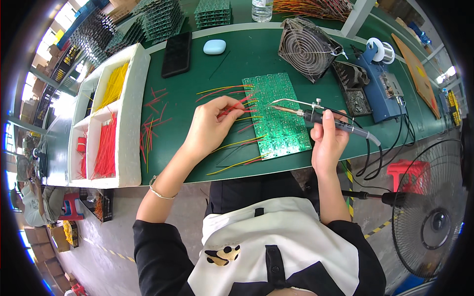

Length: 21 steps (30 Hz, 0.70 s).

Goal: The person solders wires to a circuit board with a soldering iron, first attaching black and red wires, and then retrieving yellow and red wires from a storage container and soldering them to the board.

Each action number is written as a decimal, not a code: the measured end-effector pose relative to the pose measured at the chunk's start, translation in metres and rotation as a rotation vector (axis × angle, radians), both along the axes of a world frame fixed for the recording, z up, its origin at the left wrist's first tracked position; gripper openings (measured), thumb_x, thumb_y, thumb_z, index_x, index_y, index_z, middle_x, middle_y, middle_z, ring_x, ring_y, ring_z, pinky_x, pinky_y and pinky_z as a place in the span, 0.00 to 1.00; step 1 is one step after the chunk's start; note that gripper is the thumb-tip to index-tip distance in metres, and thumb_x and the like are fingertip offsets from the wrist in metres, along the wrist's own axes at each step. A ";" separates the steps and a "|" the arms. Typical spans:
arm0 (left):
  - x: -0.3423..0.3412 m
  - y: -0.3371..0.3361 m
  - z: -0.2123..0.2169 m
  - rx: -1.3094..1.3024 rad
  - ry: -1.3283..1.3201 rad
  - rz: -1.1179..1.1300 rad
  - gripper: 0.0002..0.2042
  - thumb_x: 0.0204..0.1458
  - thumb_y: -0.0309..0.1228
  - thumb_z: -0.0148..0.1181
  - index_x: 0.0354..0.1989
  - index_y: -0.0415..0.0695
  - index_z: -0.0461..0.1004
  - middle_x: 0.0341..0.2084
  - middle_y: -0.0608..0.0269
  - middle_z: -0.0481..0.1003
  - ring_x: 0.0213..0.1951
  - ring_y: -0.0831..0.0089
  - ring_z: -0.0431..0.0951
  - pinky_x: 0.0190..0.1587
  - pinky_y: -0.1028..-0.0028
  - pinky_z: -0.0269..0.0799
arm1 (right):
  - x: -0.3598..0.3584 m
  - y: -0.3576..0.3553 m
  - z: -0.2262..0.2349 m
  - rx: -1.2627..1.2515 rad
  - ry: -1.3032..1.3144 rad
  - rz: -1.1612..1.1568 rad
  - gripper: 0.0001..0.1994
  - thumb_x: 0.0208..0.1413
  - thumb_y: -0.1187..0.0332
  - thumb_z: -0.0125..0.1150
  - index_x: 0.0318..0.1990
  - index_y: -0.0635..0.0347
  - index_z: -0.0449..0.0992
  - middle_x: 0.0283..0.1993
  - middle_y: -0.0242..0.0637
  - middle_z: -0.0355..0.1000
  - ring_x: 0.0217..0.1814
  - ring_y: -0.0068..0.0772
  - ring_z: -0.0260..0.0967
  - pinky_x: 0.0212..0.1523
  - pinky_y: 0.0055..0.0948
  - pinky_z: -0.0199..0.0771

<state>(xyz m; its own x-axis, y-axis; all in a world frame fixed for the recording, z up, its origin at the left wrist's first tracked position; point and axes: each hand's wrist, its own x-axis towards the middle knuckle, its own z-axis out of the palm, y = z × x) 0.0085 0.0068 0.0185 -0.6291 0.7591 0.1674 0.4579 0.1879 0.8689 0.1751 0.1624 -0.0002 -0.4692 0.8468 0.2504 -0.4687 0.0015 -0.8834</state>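
Note:
A green circuit board panel (282, 118) lies on the green table in front of me. Red and yellow wires (238, 143) stick out from its left edge. My left hand (213, 121) is closed in a pinch on a red wire (240, 104) at that edge. In my right hand (330, 138) is a soldering iron (316, 117), held like a pen, its tip over the middle of the board. A thin curved metal tube, clamped to the iron, ends near the tip. Whether the tip touches the board I cannot tell.
At the left stands a white foam box (133, 98) of red and yellow wires, loose wires (149, 130) beside it. Behind lie a black phone (176, 55) and a light-blue case (214, 47). A small fan (306, 49) and a blue soldering station (377, 84) stand at the right.

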 end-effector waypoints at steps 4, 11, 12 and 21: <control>0.002 0.003 -0.004 -0.026 -0.029 -0.073 0.06 0.49 0.22 0.56 0.34 0.34 0.74 0.28 0.62 0.76 0.31 0.83 0.73 0.36 0.82 0.69 | 0.003 -0.002 -0.001 -0.038 0.001 -0.003 0.06 0.55 0.70 0.53 0.31 0.60 0.64 0.21 0.27 0.60 0.16 0.13 0.54 0.15 0.14 0.49; 0.000 0.005 -0.010 -0.051 -0.073 -0.030 0.05 0.48 0.23 0.57 0.32 0.34 0.74 0.25 0.66 0.75 0.26 0.87 0.68 0.30 0.86 0.64 | 0.004 -0.003 -0.001 -0.017 -0.020 0.012 0.05 0.55 0.71 0.54 0.32 0.61 0.65 0.22 0.28 0.60 0.17 0.13 0.54 0.16 0.14 0.50; 0.000 0.005 -0.008 -0.093 -0.043 -0.015 0.05 0.48 0.23 0.57 0.31 0.34 0.74 0.23 0.68 0.74 0.24 0.89 0.65 0.27 0.87 0.61 | 0.005 -0.003 -0.001 -0.011 -0.012 0.018 0.05 0.55 0.71 0.54 0.32 0.61 0.65 0.23 0.28 0.61 0.17 0.14 0.54 0.16 0.14 0.51; 0.000 0.006 -0.007 -0.088 -0.110 -0.022 0.04 0.47 0.23 0.57 0.30 0.36 0.73 0.19 0.74 0.68 0.21 0.91 0.57 0.22 0.87 0.53 | 0.003 -0.005 0.001 0.033 -0.050 0.034 0.06 0.56 0.72 0.53 0.29 0.59 0.63 0.24 0.25 0.56 0.18 0.14 0.50 0.18 0.15 0.50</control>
<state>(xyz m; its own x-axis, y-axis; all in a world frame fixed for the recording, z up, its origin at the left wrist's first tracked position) 0.0089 0.0126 0.0120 -0.6232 0.7815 0.0306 0.3653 0.2563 0.8949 0.1779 0.1574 0.0006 -0.5098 0.8220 0.2538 -0.4245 0.0162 -0.9053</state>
